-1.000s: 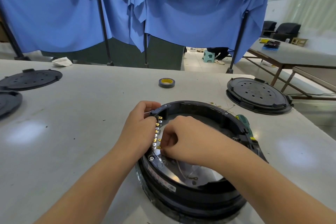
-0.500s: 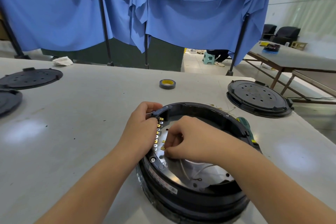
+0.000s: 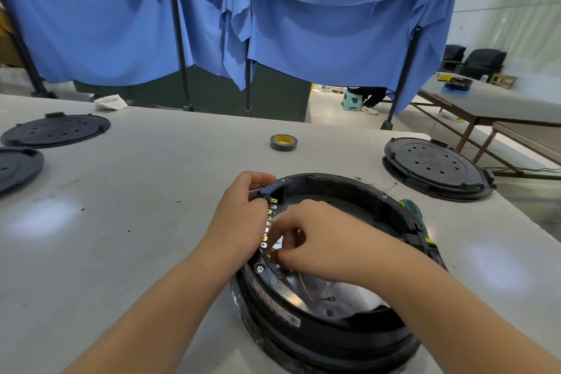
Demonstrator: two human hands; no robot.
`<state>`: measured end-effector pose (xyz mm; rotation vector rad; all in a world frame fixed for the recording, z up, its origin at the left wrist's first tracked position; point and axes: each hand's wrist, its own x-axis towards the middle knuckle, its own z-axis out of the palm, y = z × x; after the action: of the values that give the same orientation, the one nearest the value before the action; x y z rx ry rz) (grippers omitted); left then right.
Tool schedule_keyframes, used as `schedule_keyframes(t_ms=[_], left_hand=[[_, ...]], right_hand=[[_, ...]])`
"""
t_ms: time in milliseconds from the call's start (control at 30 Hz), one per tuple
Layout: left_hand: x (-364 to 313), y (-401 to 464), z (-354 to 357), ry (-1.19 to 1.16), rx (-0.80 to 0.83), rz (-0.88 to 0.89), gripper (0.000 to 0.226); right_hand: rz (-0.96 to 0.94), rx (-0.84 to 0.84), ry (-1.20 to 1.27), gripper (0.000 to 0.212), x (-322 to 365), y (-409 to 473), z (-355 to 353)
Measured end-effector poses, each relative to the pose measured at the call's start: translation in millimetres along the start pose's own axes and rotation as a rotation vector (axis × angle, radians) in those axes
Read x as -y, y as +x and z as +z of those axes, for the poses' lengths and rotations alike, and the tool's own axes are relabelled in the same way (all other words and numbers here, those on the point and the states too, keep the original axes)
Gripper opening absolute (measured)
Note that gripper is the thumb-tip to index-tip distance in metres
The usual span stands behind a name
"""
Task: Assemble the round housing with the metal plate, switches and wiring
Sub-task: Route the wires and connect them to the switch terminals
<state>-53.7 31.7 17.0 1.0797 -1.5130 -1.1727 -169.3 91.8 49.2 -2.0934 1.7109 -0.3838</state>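
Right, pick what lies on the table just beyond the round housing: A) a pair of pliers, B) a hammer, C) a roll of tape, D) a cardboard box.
C: a grey roll of tape with a yellow core lies flat on the table, beyond the round housing.

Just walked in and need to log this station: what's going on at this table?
A person is working on a round black housing on the white table. The left hand grips its rim beside a row of metal terminals. The right hand reaches inside, fingers curled at the lowest terminals above the metal plate; what it pinches is hidden. A tape roll lies beyond.
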Motion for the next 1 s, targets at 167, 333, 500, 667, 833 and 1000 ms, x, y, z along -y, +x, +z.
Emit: schedule_keyframes(t_ms=[167, 333, 500, 667, 833, 1000], left_hand=[[-0.1, -0.3, 0.4, 0.005, 0.000, -0.002, 0.043], [0.1, 0.0, -0.1, 0.008, -0.006, 0.011, 0.043], [-0.9, -0.3, 1.0, -0.005, -0.006, 0.014, 0.043], [-1.5, -1.5, 1.6, -0.011, -0.003, 0.012, 0.043], [-0.7, -1.4, 0.8, 0.001, -0.005, 0.015, 0.043], [-1.1, -1.7, 1.2, -0.001, -0.011, 0.027, 0.043]], right_hand=[[-0.018, -0.028, -0.053, 0.006, 1.5, 1.2, 0.6], [-0.022, -0.098, -0.152, 0.013, 5.8, 0.1, 3.1], [-0.018, -0.118, -0.183, 0.021, 5.3, 0.3, 5.4], [-0.037, -0.110, -0.199, 0.016, 6.5, -0.6, 6.6], [-0.042, -0.066, -0.188, 0.008, 5.9, 0.6, 4.4], [-0.057, -0.100, -0.214, 0.013, 3.3, 0.8, 7.6]])
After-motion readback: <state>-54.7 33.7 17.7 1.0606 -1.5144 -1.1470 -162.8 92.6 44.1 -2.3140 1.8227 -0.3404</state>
